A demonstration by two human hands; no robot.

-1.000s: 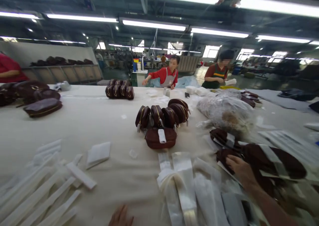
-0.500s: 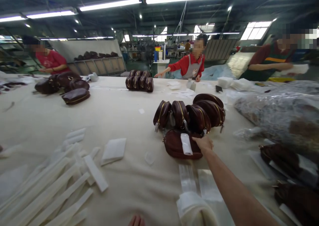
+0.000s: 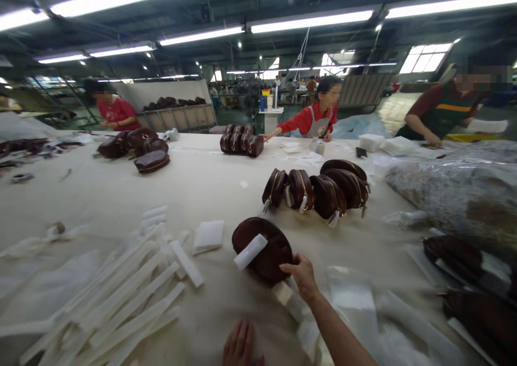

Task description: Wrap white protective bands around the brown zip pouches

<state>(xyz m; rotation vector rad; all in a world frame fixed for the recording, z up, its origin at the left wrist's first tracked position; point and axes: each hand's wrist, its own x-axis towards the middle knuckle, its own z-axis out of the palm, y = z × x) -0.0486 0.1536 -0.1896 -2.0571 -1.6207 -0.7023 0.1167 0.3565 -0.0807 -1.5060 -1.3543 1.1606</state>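
Maroon pouch (image 3: 266,255) sits at the hub of my clock, near side of the counter (image 3: 205,188), tilted, a white band (image 3: 250,252) lying across its face; cannot tell whether its underside touches the cloth. Hands well apart: right hand (image 3: 302,275) pinches the pouch's edge at 4 o'clock, thumb on the near face; left hand (image 3: 240,344) lies flat, palm down, at 6 o'clock, nothing seen in it. Progress, as I judge it: this piece is mid-handling, banded but not grouped with others. Row of five standing pouches (image 3: 317,194) at 1 to 2 o'clock, zips showing, some pulls wrapped in white; reads as sorted stock, though cannot tell if finished. Apparently outstanding: dark bags (image 3: 454,261) with white sheets at 3 to 4 o'clock, lying loose and apart from the row. Supplies look far from spent: pale strips (image 3: 125,285) heaped at 8 o'clock, folded white pad (image 3: 208,236) at 10, translucent sleeves (image 3: 351,293) at 4. Farther off, a neat block of small bags (image 3: 241,141) at 12, a looser cluster (image 3: 135,144) at 10. Total count unknown.
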